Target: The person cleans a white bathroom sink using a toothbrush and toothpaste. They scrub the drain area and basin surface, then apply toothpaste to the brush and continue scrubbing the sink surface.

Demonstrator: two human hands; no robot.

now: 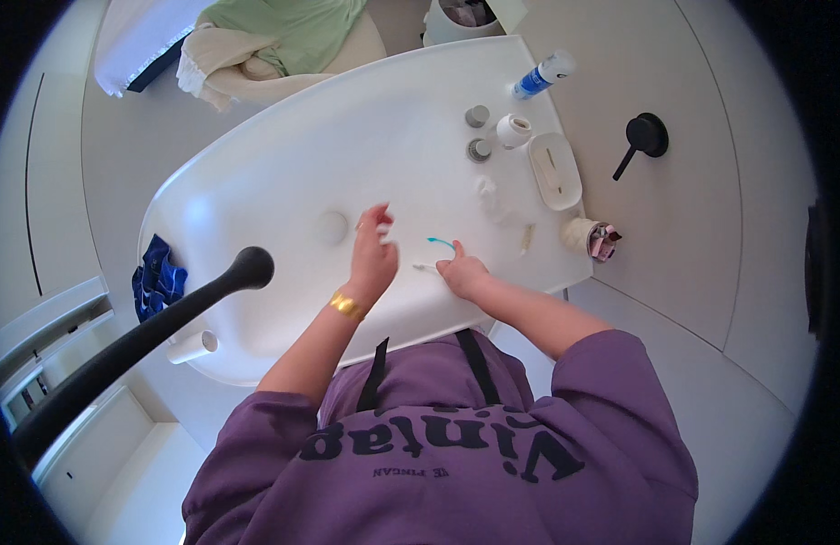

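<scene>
My left hand [375, 248], with a gold band at its wrist, is raised over the white basin [270, 170]; its fingers are loosely bent and nothing shows in them. To the right, my right hand [463, 272] has its fingers at a thin turquoise strip [441, 242], whose far end points left. Whether the fingers grip it or only touch it, I cannot tell. A small slender whitish item [423, 267] lies beside the right fingertips, partly hidden by them. A round white drain cover [331, 228] is left of my left hand.
Along the right side stand a blue and white bottle [544, 76], two grey-capped jars [477, 116], a white container [514, 131], an oval tray [537, 170] and a cup of small items [580, 235]. Dark blue cloth [159, 276] and a white cylinder [193, 346] are at left. A black bar [154, 327] crosses the lower left.
</scene>
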